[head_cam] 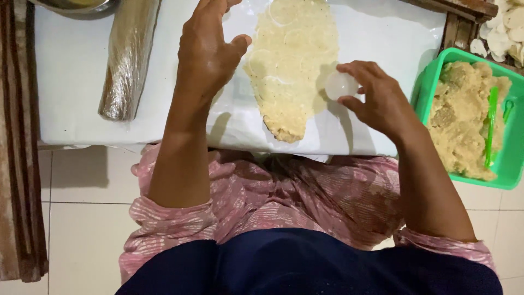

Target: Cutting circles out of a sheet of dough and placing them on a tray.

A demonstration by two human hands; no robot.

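Pinched between the thumb and fingertips of the right hand was a small round translucent plastic cutter, held at the right edge of the flattened sheet of pale yellow, grainy dough and seemingly just touching or just above it; which of the two could not be told. The left hand hovered with fingers spread loosely over the sheet's left edge, gripping nothing. Judging by the surface, the cutting was well under way: several round outlines were already pressed into the upper and left parts of the dough, while the lower tongue of the sheet, nearest the person, looked unmarked and remained to be cut, and the discs appeared not yet lifted out. The dough lay long and irregular, thin, with ragged crumbly edges, on a white plastic-covered board in front of the person's lap. To the left on that board rested a rolling pin wrapped in clear film, well apart from the dough. To the right, beside the board, stood a green plastic tub heaped with more of the coarse yellow dough, a green utensil lying in it. Beyond the tub, at the top right corner, a pile of pale round cut-out discs showed.
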